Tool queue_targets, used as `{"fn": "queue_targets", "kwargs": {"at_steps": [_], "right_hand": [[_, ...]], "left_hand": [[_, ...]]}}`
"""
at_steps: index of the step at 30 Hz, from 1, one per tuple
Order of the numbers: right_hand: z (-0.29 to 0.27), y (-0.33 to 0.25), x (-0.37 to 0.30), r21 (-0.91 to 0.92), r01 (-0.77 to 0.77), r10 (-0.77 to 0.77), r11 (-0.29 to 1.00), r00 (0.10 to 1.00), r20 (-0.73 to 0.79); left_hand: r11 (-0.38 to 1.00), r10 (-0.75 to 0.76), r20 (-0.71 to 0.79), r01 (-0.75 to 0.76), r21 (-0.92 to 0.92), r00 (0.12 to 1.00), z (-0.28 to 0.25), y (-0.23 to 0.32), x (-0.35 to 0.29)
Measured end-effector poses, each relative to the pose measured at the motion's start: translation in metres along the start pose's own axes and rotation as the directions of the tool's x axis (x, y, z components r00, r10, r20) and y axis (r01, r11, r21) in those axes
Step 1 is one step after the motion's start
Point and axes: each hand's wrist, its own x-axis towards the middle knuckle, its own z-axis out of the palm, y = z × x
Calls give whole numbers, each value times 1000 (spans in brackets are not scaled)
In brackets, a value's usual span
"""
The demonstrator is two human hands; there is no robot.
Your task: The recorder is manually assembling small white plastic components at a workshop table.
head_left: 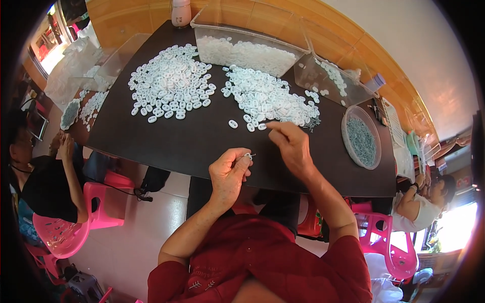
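Note:
My left hand is closed, pinching a small white plastic piece between thumb and fingers above the table's near edge. A thin greyish part sticks out of it to the right. My right hand reaches over the table with its fingers curled and fingertips pressed together at a white oval piece. That piece lies at the near edge of a heap of white oval pieces. A second heap of oval pieces, each with two dark holes, spreads at the left.
A clear bin of white parts stands at the back, with another clear bin beside it. A round tub of small grey-green pieces sits at right. People work at both sides near pink chairs. A pink bottle stands behind.

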Motion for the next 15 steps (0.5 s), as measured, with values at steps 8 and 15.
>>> {"fn": "queue_targets", "kwargs": {"at_steps": [8, 15], "right_hand": [[14, 30, 16, -544, 356, -344, 760, 930, 129], [9, 24, 16, -510, 330, -289, 794, 944, 160]], "left_hand": [[1000, -9, -2, 9, -6, 1000, 0, 1, 0], [1000, -5, -7, 5, -16, 1000, 0, 2, 0]]}}
